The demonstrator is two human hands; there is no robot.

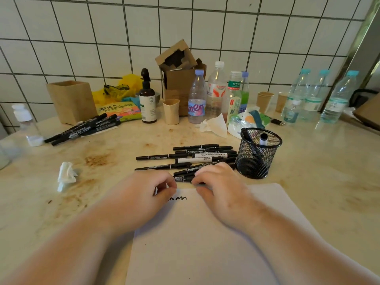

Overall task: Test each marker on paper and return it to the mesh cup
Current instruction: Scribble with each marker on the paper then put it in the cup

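Gripping one black marker [184,179] between them, both hands sit at the far edge of the sheet of paper [205,233]. The left hand [141,194] pinches the marker's left end with curled fingers, and the right hand [218,186] closes its fingers around the other end, so only a short middle stretch of the barrel shows between them. Whether a cap is on or off cannot be told, since the fingers cover both ends. Just under the left hand's fingertips, a black squiggle [177,198] is drawn on the paper. Directly beyond the hands lies a loose pile of markers [193,158], mostly black with two white-barrelled ones among them, all lying roughly crosswise. Just to the right of the right hand, and slightly beyond it, stands the black mesh cup [258,153], upright, with at least two markers standing inside. Well off to the left of the left hand lies a crumpled white tissue [66,175], and far beyond it on the left a second bundle of black markers [86,128] rests near a wooden box [72,100].
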